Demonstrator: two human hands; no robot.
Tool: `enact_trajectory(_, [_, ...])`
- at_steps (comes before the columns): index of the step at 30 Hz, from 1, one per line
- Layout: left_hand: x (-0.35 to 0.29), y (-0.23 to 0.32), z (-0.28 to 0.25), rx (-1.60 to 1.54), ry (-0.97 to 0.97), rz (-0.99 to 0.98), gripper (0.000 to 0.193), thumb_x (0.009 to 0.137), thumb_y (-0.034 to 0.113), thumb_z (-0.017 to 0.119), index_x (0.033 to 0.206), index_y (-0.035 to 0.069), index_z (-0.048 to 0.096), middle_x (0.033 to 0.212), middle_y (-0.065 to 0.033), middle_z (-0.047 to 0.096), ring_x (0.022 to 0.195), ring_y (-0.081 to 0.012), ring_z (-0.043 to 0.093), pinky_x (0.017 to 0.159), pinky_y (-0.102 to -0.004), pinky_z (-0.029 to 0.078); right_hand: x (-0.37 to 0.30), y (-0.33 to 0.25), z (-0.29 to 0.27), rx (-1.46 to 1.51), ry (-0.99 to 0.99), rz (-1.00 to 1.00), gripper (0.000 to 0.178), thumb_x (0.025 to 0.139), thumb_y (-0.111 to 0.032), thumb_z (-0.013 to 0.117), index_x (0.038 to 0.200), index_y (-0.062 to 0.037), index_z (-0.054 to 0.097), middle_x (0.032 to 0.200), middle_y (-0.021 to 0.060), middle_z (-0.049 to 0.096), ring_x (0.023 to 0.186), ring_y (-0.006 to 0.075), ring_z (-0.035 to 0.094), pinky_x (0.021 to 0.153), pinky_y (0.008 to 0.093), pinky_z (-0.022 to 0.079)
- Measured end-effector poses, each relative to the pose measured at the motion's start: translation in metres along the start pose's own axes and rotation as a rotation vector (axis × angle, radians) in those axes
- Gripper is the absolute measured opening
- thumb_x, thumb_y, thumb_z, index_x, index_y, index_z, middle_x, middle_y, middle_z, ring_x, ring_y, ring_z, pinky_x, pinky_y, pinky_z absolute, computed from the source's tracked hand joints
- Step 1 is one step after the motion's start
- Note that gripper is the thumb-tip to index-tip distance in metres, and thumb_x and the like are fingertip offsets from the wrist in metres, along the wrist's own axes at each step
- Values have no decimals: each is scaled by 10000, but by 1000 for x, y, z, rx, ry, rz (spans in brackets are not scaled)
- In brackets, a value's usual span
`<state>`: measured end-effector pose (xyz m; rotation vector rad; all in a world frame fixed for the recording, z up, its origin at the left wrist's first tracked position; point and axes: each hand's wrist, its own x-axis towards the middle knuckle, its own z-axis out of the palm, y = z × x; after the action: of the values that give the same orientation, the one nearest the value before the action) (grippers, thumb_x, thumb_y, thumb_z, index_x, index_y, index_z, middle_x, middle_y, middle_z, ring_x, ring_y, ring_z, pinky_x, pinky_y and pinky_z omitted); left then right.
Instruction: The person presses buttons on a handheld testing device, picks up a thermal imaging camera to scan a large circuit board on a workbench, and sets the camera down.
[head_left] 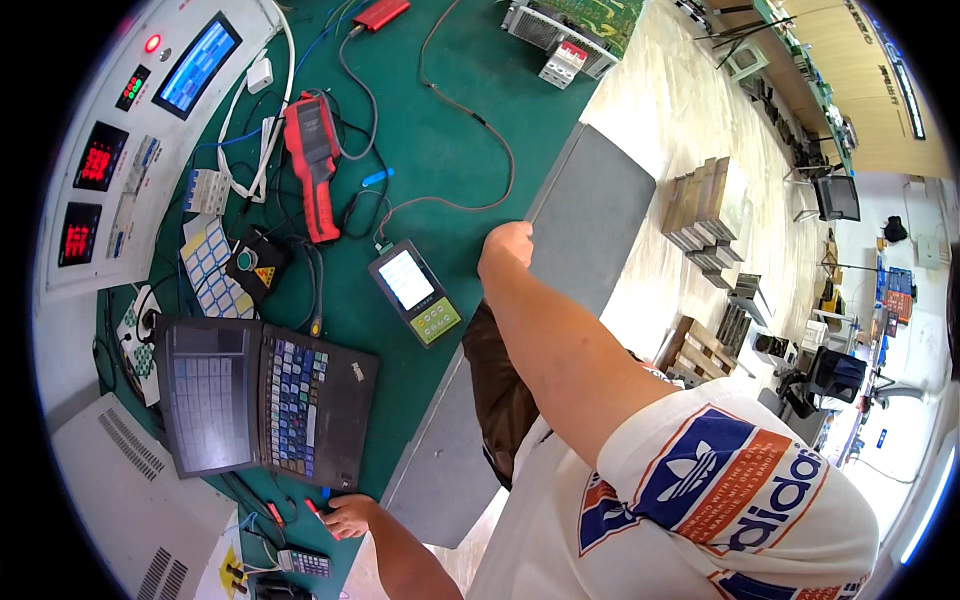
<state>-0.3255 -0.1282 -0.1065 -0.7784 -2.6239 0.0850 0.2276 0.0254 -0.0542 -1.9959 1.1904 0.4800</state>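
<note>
My right hand (505, 245) is curled over the grey front edge of the workbench (590, 220), just right of a handheld meter (415, 292) with a lit screen and green keypad. My left hand (350, 515) rests on the bench edge by the corner of an open black laptop (265, 400), close to a red-tipped probe (315, 508). Its fingers are partly hidden, so whether it grips anything is unclear. A red handheld instrument (315, 160) lies further out on the green mat (450, 150) among tangled cables.
A white control panel (130, 140) with red digit displays and a blue screen stands at the back of the bench. A small calculator (303, 563) lies near my left hand. Circuit boards (575, 30), stacked boxes (705, 205) and office chairs (835, 375) stand around on the floor.
</note>
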Motion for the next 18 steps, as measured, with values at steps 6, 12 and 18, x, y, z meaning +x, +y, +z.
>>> enact_trajectory(6, [0, 3, -8, 15, -66, -62, 457, 952, 408, 466, 1333, 160, 505, 1380, -106, 498, 1207, -390, 533, 955, -557, 462, 0, -1, -6, -18, -124, 13, 666, 988, -442, 277, 1370, 19, 568, 1426, 200, 567, 1278, 401, 556, 1093, 493, 415])
enact_trajectory(12, [-3, 1, -14, -126, -135, -29, 502, 982, 414, 400, 1397, 143, 484, 1429, -120, 467, 1337, -377, 423, 1085, -551, 361, -18, -4, -13, 25, -88, 7, 651, 1011, -422, 238, 1329, 14, 602, 1375, 177, 610, 1228, 386, 589, 1052, 492, 463])
enact_trajectory(18, [-4, 2, -16, -130, -117, -4, 486, 985, 403, 389, 1382, 141, 490, 1411, -108, 470, 1337, -371, 414, 1080, -551, 358, -25, -6, -15, 16, -92, 11, 652, 1019, -428, 227, 1333, 6, 600, 1366, 166, 619, 1210, 376, 603, 1041, 485, 475])
